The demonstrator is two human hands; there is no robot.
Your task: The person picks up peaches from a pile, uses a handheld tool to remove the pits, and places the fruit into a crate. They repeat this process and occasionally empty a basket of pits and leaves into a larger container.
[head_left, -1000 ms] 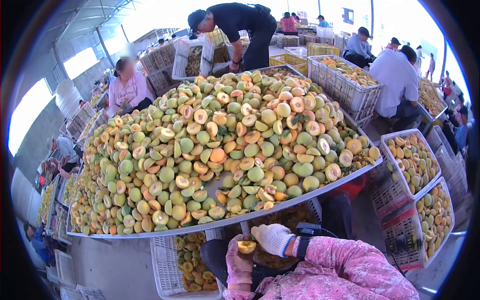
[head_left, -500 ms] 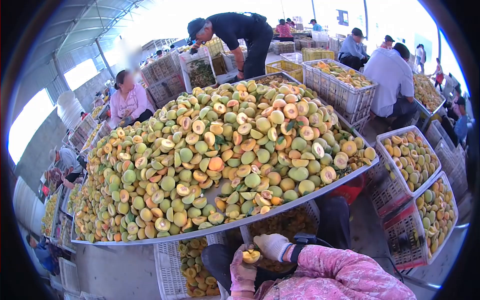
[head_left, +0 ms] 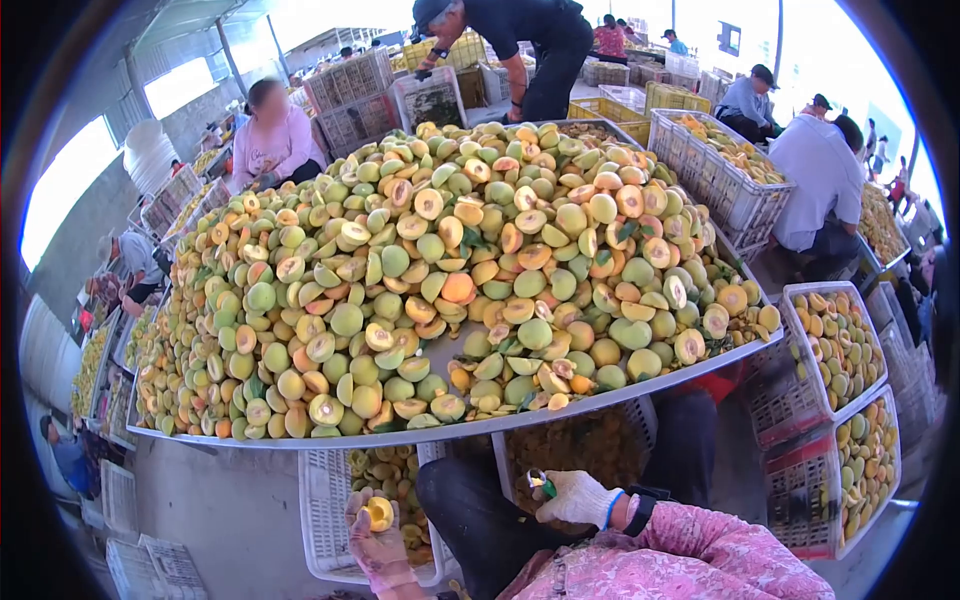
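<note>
My left hand [head_left: 380, 550], in a stained glove, holds a hollowed yellow peach half [head_left: 379, 514] between thumb and fingers, above the edge of a white crate [head_left: 320, 520] with peach halves in it. My right hand [head_left: 578, 498], in a white knit glove, is closed round a small pitting tool [head_left: 541, 484] with a green handle and a shiny metal end. This hand is over my lap, before a crate of brownish scraps [head_left: 575, 450] under the table edge. Beyond both hands, halved peaches [head_left: 400, 300] lie heaped on a metal-rimmed table [head_left: 470, 431].
Two filled crates [head_left: 838, 345] stand stacked at the right. A full crate [head_left: 718, 180] sits behind the heap. A person in black [head_left: 530, 50] bends over crates at the back; a person in pink [head_left: 275, 145] sits at the left. Others sit at the right.
My left hand has moved left with the peach half, away from my right hand, to the white crate. The tool in my right hand now shows. The view has shifted.
</note>
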